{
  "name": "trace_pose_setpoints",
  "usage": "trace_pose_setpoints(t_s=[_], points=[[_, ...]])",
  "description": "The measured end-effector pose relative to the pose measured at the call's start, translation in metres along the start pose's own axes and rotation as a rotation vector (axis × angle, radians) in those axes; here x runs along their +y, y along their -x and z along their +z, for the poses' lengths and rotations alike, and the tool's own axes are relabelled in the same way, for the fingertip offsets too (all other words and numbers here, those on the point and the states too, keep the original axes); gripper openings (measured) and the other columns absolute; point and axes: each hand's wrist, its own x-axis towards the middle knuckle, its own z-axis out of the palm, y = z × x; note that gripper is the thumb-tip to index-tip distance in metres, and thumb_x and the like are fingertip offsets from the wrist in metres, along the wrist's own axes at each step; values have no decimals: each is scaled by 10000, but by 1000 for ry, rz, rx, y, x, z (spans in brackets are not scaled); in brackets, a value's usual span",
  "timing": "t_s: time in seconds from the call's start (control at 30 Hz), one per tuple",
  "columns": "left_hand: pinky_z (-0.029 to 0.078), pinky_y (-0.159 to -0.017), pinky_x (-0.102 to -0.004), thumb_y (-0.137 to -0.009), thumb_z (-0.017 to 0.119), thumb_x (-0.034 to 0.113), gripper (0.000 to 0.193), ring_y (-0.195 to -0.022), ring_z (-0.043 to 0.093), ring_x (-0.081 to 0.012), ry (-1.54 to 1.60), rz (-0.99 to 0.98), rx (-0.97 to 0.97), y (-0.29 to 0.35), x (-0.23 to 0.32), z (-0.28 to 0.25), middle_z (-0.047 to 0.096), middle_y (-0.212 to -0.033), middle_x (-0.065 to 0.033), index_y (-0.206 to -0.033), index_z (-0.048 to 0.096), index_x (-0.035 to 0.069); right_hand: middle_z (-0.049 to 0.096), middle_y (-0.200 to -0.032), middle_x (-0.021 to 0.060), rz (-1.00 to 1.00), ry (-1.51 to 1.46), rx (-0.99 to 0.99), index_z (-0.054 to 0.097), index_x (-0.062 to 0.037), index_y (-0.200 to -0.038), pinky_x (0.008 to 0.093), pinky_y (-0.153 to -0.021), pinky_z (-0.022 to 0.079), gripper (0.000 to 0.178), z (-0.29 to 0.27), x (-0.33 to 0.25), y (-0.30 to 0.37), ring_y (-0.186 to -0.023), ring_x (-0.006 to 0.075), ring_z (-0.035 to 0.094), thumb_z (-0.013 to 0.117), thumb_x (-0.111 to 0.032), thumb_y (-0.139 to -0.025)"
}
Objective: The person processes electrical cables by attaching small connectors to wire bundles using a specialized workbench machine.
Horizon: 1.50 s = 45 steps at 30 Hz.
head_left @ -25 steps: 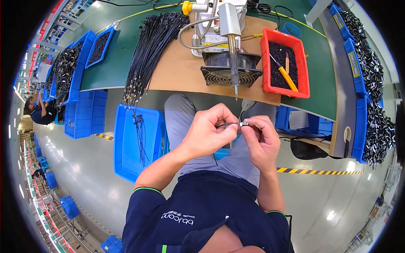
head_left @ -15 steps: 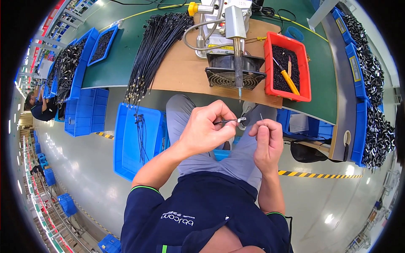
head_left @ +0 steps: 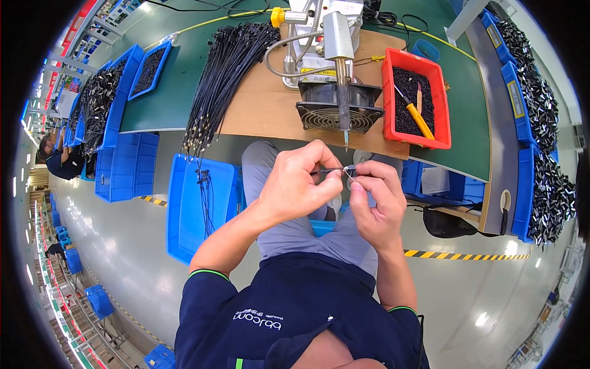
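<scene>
Two hands, one thin black wire

— What's different with the hands?
— The right hand had drawn a little away from the left hand half a second ago; now their fingertips meet again at the small metal end of the thin black wire.
— And the view?
— It has tipped; the soldering stand and red tray sit slightly lower than before.

Yellow label on the bench machine.
</scene>
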Motion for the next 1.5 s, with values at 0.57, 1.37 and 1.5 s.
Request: trace_pose_setpoints(t_s=[0.57,1.37,1.5], points=[[326,-499,-250,-860,757,53,86,-544,402,-21,-60,98,32,-13,4,-4,541,-632,41,-895,686,19,701,-1105,132,-18,-5,17,725,32,-958,361,-793,578,96,2,4,-15,-944,271,695,743,41,-863],[462,-519,-326,-815,778,146,190,-537,569,-147,-126,67,25,-24,15,-14,642,-662,-80,-895,677,7,686,-1103,125,-27,-32,35,730,28,-965,337,-760,572,106,4,4,-28,-898,244,682,752,52,-864],[464,-522,-326,-814,779,150,192,-543,570,-146,-139,62,28,-24,18,-13,645,-669,-80,-892,677,7,671,-1092,123,-13,-23,30,732,21,-969,340,-749,570,111,4,3,-29,-884,240,680,758,51,-865]])
